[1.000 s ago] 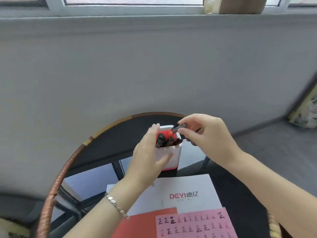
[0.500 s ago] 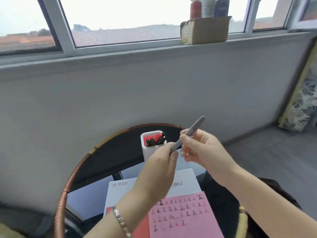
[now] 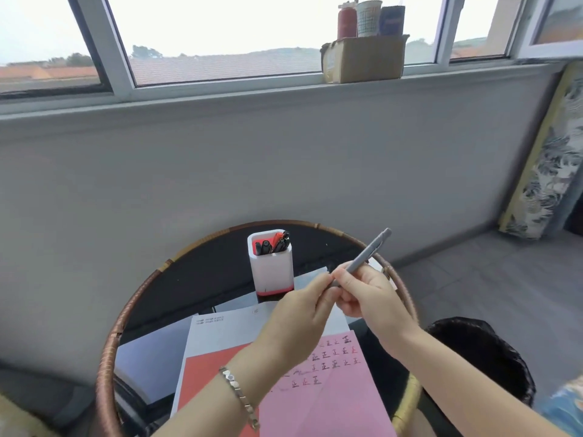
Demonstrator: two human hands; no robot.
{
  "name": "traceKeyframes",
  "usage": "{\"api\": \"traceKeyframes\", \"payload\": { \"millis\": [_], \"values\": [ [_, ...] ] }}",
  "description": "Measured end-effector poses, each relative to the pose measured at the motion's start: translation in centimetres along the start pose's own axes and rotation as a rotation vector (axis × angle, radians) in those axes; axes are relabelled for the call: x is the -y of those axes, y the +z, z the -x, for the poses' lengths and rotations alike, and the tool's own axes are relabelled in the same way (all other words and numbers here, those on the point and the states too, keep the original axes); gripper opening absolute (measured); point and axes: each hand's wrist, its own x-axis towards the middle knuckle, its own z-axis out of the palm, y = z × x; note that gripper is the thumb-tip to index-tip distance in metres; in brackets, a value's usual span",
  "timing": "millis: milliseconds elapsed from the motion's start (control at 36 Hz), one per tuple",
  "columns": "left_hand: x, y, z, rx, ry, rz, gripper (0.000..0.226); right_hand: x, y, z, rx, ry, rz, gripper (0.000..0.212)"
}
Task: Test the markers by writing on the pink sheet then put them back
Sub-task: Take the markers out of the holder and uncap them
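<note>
Uncapping (judged): left hand (image 3: pixel 296 323) pinches grey marker (image 3: pixel 369 250) tip end; right hand (image 3: pixel 369 298) pinches barrel just above.
Advice: pull straight along barrel.

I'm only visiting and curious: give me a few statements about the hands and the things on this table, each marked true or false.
1. The left hand and the right hand both hold the grey marker. True.
2. The white holder is empty. False: several markers stand in it.
3. The pink sheet is blank. False: rows of written characters cover its upper part.
4. A cardboard box sits on the window sill. True.
5. The grey marker is writing on the pink sheet. False: it is held in the air, tilted.
</note>
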Motion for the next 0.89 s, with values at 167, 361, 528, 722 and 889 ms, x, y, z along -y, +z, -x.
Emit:
{"api": "traceKeyframes", "payload": {
  "millis": [167, 361, 528, 722, 889],
  "values": [
    [2.6, 0.5, 0.0, 0.005, -0.139, -0.037, 0.035, -0.6, -1.9, -2.4, -0.208, 0.023, 0.007, 0.03],
    [4.1, 2.0, -0.9, -0.031, -0.258, 0.084, 0.035, -1.8, -8.2, -5.9, -0.093, 0.412, 0.541, 0.027],
    [3.7, 5.1, -3.1, 0.003, -0.305, 0.126, 0.005, -5.1, -9.8, -6.2, -0.09, 0.376, 1.098, 0.02],
    [3.1, 10.0, -7.6, 0.134, -0.291, -0.017, 0.003, -7.7, -10.8, -5.8, -0.138, 0.351, 1.182, 0.034],
    [3.2, 12.6, -9.8, 0.225, -0.224, -0.177, 0.02, -8.9, -12.0, -5.8, -0.192, 0.306, 1.132, 0.029]
  ]
}}
